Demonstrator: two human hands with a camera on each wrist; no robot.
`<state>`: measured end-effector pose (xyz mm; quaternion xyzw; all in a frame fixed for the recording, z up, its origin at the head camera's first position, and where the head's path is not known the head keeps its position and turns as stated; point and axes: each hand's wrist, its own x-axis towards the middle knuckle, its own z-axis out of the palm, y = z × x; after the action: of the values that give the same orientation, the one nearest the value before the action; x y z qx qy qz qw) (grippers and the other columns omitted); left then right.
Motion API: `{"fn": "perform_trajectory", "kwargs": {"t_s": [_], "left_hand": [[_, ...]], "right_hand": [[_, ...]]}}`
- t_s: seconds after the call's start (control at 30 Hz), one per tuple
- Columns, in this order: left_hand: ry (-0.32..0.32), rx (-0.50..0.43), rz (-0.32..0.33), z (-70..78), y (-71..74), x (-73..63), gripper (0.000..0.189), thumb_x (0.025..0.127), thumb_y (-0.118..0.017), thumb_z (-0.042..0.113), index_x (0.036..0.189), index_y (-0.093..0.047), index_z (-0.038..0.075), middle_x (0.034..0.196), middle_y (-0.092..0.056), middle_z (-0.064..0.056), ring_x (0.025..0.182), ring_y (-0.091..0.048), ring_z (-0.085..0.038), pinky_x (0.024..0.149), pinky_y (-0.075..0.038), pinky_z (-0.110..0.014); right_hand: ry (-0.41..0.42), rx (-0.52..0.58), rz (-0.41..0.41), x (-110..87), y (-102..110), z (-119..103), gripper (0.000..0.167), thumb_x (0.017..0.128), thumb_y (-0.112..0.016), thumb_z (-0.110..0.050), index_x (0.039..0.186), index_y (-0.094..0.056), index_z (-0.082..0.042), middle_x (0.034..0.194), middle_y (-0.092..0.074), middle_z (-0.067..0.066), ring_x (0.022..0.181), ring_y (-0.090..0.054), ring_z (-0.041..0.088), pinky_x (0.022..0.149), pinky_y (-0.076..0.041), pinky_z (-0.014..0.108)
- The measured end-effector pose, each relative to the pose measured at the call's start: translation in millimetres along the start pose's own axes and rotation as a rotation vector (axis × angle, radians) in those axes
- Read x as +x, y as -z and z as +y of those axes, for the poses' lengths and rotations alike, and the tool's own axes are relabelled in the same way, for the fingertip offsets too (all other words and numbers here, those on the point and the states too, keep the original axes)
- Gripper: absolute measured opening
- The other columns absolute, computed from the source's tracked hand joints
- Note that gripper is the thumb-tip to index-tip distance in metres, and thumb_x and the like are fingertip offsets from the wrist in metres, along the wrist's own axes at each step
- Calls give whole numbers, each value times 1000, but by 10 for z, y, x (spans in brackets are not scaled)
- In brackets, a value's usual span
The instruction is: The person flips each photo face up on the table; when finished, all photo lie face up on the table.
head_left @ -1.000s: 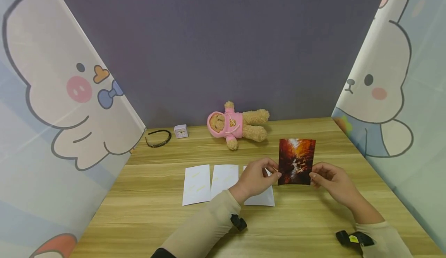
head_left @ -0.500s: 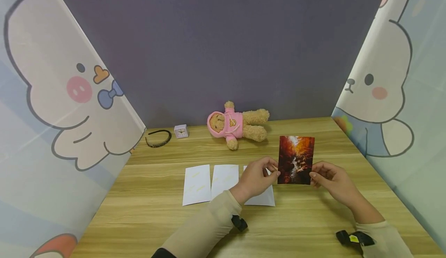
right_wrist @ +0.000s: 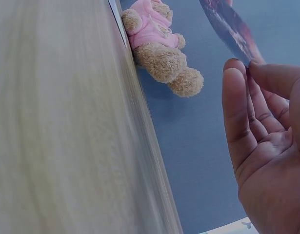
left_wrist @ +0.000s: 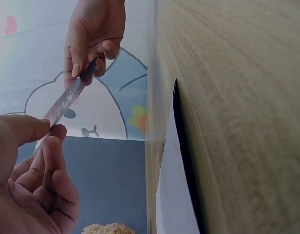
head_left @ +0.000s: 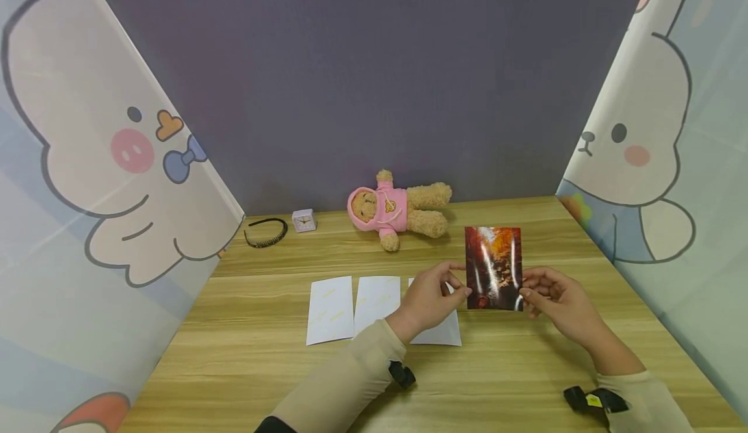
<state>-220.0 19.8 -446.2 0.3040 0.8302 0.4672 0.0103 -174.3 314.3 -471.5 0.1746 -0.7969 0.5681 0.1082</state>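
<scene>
A glossy photo print [head_left: 494, 267] of an orange autumn stream is held above the table between both hands, its picture side facing the head camera. My left hand [head_left: 431, 296] pinches its left edge near the lower corner between thumb and fingers. At the opposite edge, my right hand [head_left: 558, 304] pinches it low down in the same manner. From the left wrist, the photo print [left_wrist: 64, 103] appears nearly edge-on, clear of the tabletop. Three white sheets [head_left: 330, 309] lie in a row on the table; the left hand and forearm hide part of the rightmost two.
A teddy bear [head_left: 391, 209] in a pink hoodie lies at the back of the wooden table [head_left: 245, 355]. Left of it are a small square clock [head_left: 304, 221] and a black headband [head_left: 274, 240]. Cartoon-printed walls flank both sides, and a dark panel [head_left: 374, 82] stands behind.
The photo print has tilted and shifted slightly left, and bright glare streaks now cross its surface. Both hands keep their hold with little movement. The white sheets and the bear stay put.
</scene>
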Motion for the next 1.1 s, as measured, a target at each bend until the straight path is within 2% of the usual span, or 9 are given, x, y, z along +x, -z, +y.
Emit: {"fn": "perform_trajectory", "kwargs": {"t_s": [0.17, 0.3, 0.5, 0.7, 0.93, 1.03, 1.1], "left_hand": [[1, 14, -6, -4, 14, 13, 64, 99, -76, 28, 156, -47, 28, 94, -67, 24, 60, -57, -4, 53, -47, -25], [7, 3, -26, -5, 22, 10, 73, 97, -78, 24, 160, -41, 29, 98, -68, 22, 62, -59, -4, 53, -48, -25], [21, 2, -56, -17, 0, 2, 74, 97, -78, 23, 161, -40, 26, 100, -68, 19, 63, -60, -3, 53, -48, -24], [52, -11, -84, -38, -43, 23, 76, 96, -79, 25, 161, -39, 22, 99, -68, 17, 64, -59, -5, 55, -49, -24], [115, -12, -135, -8, -106, 40, 81, 94, -82, 25, 162, -38, 18, 96, -67, 18, 63, -60, -3, 55, -48, -23], [153, 3, -161, 20, -123, 44, 82, 93, -83, 27, 162, -38, 18, 94, -66, 20, 65, -62, -3, 61, -51, -24], [180, 32, -180, 24, -135, 47, 84, 93, -84, 30, 161, -38, 18, 93, -66, 20, 72, -65, -4, 74, -54, -26]], "right_hand": [[10, 10, 5, 8, 6, 10, 32, 103, -62, 6, 134, -55, 10, 99, -67, 10, 74, -68, 23, 52, -57, 40], [28, 44, -8, 18, 17, 19, 40, 102, -61, 9, 141, -51, 11, 100, -67, 11, 74, -67, 21, 52, -56, 39], [40, 66, -14, 32, 15, 15, 51, 100, -61, 12, 148, -43, 12, 104, -67, 13, 72, -65, 19, 51, -54, 36], [29, 50, -24, 32, 12, -1, 48, 101, -62, 10, 147, -46, 12, 104, -66, 16, 69, -64, 20, 50, -52, 37], [-24, -5, -43, 22, 39, 14, 46, 102, -63, 4, 146, -50, 8, 103, -66, 16, 71, -66, 21, 52, -55, 38], [-60, -32, -55, 18, 55, 17, 45, 103, -64, 1, 145, -51, 9, 103, -66, 18, 72, -67, 21, 53, -56, 38], [-98, -40, -65, 13, 61, 20, 44, 103, -65, -1, 144, -51, 10, 103, -66, 19, 71, -67, 22, 54, -57, 38]]}}
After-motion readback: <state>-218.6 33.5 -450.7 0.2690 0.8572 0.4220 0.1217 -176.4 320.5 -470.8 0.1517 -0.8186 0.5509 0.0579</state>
